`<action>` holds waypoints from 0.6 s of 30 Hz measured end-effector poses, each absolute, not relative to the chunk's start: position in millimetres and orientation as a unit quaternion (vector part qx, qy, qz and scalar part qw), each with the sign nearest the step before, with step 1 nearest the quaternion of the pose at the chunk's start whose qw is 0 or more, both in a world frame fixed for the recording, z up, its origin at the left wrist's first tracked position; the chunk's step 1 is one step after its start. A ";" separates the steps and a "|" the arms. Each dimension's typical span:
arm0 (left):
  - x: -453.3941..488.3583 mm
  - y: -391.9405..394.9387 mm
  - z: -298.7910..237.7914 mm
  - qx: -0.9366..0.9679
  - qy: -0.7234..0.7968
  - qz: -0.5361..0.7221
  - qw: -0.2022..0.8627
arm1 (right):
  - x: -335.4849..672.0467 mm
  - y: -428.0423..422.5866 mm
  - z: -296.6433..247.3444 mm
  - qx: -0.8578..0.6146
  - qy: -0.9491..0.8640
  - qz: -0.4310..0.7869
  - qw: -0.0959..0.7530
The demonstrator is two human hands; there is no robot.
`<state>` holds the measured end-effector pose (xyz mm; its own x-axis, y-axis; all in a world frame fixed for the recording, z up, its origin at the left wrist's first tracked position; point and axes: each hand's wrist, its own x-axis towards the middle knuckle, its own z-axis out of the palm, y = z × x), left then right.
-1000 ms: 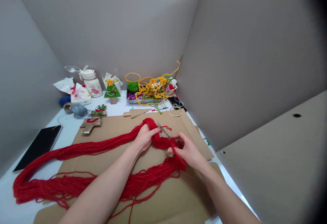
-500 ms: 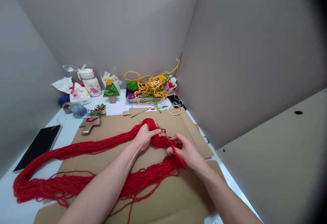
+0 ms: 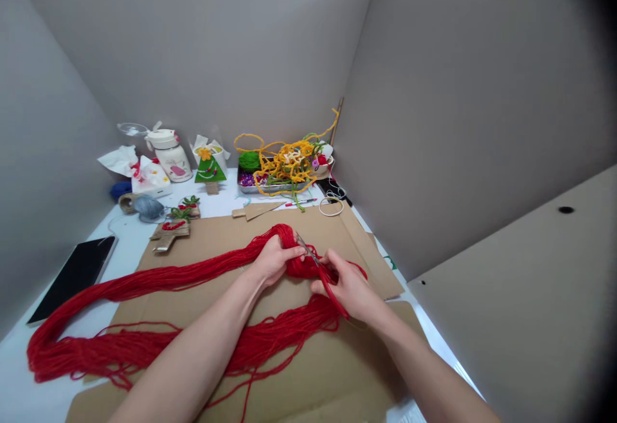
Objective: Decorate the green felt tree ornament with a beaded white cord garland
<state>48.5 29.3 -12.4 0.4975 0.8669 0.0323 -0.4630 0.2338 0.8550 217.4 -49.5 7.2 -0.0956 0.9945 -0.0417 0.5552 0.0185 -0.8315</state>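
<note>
A long hank of red yarn (image 3: pixel 159 276) curves in a big loop over the cardboard, with loose strands trailing near my forearms. My left hand (image 3: pixel 274 259) is closed round the yarn's upper bend, thumb pointing right. Red-handled scissors (image 3: pixel 332 293) are in my right hand (image 3: pixel 351 285), fingers at the handles. Their metal blades point up and left, touching or very near the yarn beside my left thumb. Whether any strand lies between the blades is too small to tell.
Brown cardboard (image 3: pixel 216 230) covers much of the white table. A black tablet (image 3: pixel 72 278) lies at left. Behind are a white bottle (image 3: pixel 171 159), a green felt tree (image 3: pixel 211 171) and a metal tray (image 3: pixel 284 188) of tangled yarn. A grey wall rises close on the right.
My right hand and the scissors have shifted slightly left, and the scissor blades look closer together. A red strand now shows to the right of my right hand. My left hand keeps its place.
</note>
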 end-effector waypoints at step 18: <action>47.8 45.5 -16.3 0.235 0.273 0.516 0.777 | 287.8 22.1 4.1 -0.783 -0.619 0.002 0.060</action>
